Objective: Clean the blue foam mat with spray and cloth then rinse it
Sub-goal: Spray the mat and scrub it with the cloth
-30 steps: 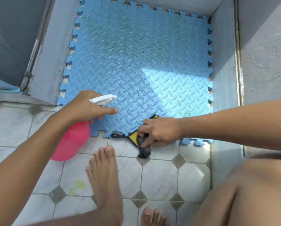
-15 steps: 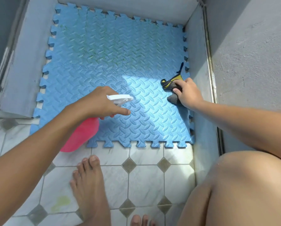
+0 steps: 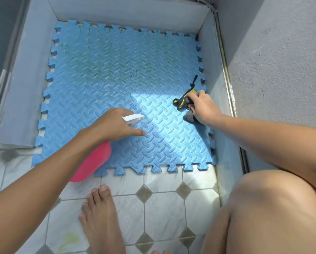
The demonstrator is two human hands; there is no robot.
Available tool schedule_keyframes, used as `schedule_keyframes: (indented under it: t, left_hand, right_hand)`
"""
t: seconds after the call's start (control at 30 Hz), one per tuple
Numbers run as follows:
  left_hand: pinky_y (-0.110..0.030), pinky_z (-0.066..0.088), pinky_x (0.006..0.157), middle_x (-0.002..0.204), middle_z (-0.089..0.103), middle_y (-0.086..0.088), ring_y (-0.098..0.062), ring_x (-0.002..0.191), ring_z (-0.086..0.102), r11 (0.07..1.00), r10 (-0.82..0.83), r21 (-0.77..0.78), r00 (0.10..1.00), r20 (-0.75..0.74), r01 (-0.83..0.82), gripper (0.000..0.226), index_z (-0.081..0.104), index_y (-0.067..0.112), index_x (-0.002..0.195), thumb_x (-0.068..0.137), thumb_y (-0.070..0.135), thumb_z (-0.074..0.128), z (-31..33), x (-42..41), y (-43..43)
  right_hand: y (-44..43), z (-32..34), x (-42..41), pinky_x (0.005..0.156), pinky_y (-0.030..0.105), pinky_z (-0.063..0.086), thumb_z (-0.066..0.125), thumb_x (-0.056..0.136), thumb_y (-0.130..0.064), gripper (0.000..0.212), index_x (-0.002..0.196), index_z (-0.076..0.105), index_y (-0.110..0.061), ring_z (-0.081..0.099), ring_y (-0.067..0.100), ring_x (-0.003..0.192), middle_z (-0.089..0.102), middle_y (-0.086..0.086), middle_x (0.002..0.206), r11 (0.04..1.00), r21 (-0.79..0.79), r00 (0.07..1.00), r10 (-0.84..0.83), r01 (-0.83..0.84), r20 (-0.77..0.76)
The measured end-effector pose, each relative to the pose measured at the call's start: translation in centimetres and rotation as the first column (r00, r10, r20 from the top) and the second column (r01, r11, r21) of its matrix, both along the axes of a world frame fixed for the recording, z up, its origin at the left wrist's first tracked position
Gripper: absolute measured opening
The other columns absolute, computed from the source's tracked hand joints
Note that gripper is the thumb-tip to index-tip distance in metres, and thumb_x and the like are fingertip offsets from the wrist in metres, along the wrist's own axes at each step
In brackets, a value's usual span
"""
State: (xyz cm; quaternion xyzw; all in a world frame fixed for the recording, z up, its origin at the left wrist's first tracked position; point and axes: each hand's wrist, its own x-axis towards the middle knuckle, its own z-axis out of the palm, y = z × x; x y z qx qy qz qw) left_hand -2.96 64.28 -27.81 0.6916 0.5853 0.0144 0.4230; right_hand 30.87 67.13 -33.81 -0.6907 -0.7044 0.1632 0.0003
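Head view, the only one we have. The blue interlocking foam mat with the raised diamond tread lies flat in a shallow grey-walled recess, its near edge meeting the white tiled floor with grey diamond insets. Our left hand is wrapped round the neck of the pink plastic spray bottle with the white trigger head, index finger stretched forward. The bottle is tipped well over, nozzle aimed toward the sunlit near-right part of the mat. Our right hand grips the bunched grey-and-yellow cloth with a black strap and presses it on the mat just beside the right wall. Faint greenish streaks show on the far-left, shaded part. A bare foot stands on the tiles near the mat's edge, and a pale green smear marks a tile at near left. We judge this as spraying and wiping, rinsing not yet begun. Risks from here: the spray may land only on the sunlit patch and leave the far streaks unwetted. A bottle tipped this far may draw air and sputter. Hard scrubbing across a seam could pull the puzzle joints apart. Runoff onto the tiles could make the footing slippery.
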Motion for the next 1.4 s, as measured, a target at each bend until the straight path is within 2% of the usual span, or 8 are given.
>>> schedule_keyframes:
  t: [0.2,0.43,0.6,0.67,0.8,0.9,1.1,1.4]
  left_hand:
    - [-0.036,0.051,0.065,0.061,0.065,-0.002,-0.022,0.064,0.065,0.965,0.252,0.077,0.968,0.007,-0.252,0.054,0.057,0.021,0.064,0.063,0.068,0.086,0.0,-1.7,1.0]
    - [-0.049,0.056,0.078,0.074,0.066,-0.015,-0.031,0.076,0.071,0.955,0.253,0.139,0.965,0.076,-0.261,0.074,0.064,0.008,0.084,0.06,0.076,0.078,0.6,-3.0,1.3]
    - [-0.035,0.045,0.069,0.072,0.068,-0.014,-0.028,0.071,0.061,0.93,0.281,0.213,0.952,0.117,-0.301,0.055,0.059,0.005,0.074,0.08,0.055,0.08,1.1,-3.6,1.2]
    - [-0.033,0.039,0.067,0.068,0.059,-0.007,-0.021,0.065,0.051,0.914,0.295,0.248,0.946,0.135,-0.32,0.055,0.054,0.006,0.072,0.081,0.054,0.08,0.8,-4.1,1.4]
    - [-0.031,0.033,0.066,0.066,0.052,0.004,-0.019,0.067,0.051,0.895,0.303,0.302,0.945,0.124,-0.327,0.048,0.054,0.014,0.072,0.082,0.053,0.078,0.3,-4.3,1.8]
    - [-0.034,0.037,0.068,0.065,0.055,0.004,-0.025,0.073,0.056,0.902,0.274,0.31,0.954,0.123,-0.299,0.056,0.054,0.011,0.072,0.073,0.064,0.073,0.3,-3.6,1.9]
    - [-0.04,0.049,0.068,0.066,0.059,-0.005,-0.033,0.074,0.06,0.92,0.204,0.333,0.978,0.046,-0.208,0.059,0.053,0.011,0.069,0.071,0.066,0.074,1.3,-1.3,5.6]
    - [-0.04,0.042,0.061,0.07,0.06,-0.013,-0.037,0.076,0.059,0.945,0.124,0.304,0.992,0.003,-0.119,0.063,0.059,0.0,0.076,0.078,0.06,0.078,1.3,2.5,13.4]
  right_hand:
    - [-2.5,0.6,-5.3,0.079,0.033,0.043,0.055,0.103,-0.037,0.033,0.135,0.055,-0.033,0.048,0.022,0.113,0.048,0.002,0.12,0.915,0.032,0.914,0.404,-0.403,-0.043]
    - [-6.2,0.1,-11.4,0.065,0.039,0.056,0.054,0.1,-0.042,0.03,0.126,0.06,-0.029,0.051,0.025,0.104,0.051,0.006,0.115,0.359,-0.023,0.36,0.928,-0.933,-0.091]
    - [-5.1,0.9,-5.4,0.069,0.04,0.05,0.051,0.103,-0.036,0.026,0.124,0.06,-0.024,0.044,0.024,0.089,0.051,0.008,0.107,0.243,-0.04,0.245,0.969,-0.969,-0.046]
    - [-4.6,1.0,-2.3,0.078,0.038,0.049,0.043,0.108,-0.041,0.031,0.127,0.058,-0.023,0.047,0.025,0.091,0.053,0.01,0.111,0.285,-0.059,0.284,0.959,-0.957,0.025]
    - [-1.8,1.2,0.5,0.083,0.036,0.052,0.044,0.105,-0.047,0.038,0.138,0.051,-0.028,0.049,0.023,0.111,0.05,0.006,0.122,0.787,-0.029,0.782,0.616,-0.616,0.093]
    - [1.5,1.1,0.1,0.091,0.049,0.052,0.045,0.105,-0.042,0.044,0.144,0.049,-0.023,0.048,0.034,0.122,0.051,0.013,0.129,0.961,-0.011,0.955,0.274,-0.275,0.111]
    - [4.3,-1.0,-0.2,0.125,0.053,0.02,0.03,0.109,-0.047,0.068,0.164,0.01,-0.013,0.01,0.033,0.157,0.009,0.016,0.17,0.982,-0.177,0.994,-0.056,0.071,0.09]
    - [8.7,-2.4,-3.1,0.126,0.049,-0.001,0.019,0.106,-0.057,0.077,0.163,-0.004,-0.011,-0.009,0.029,0.158,-0.01,0.012,0.171,0.843,-0.221,0.865,-0.502,0.491,0.005]
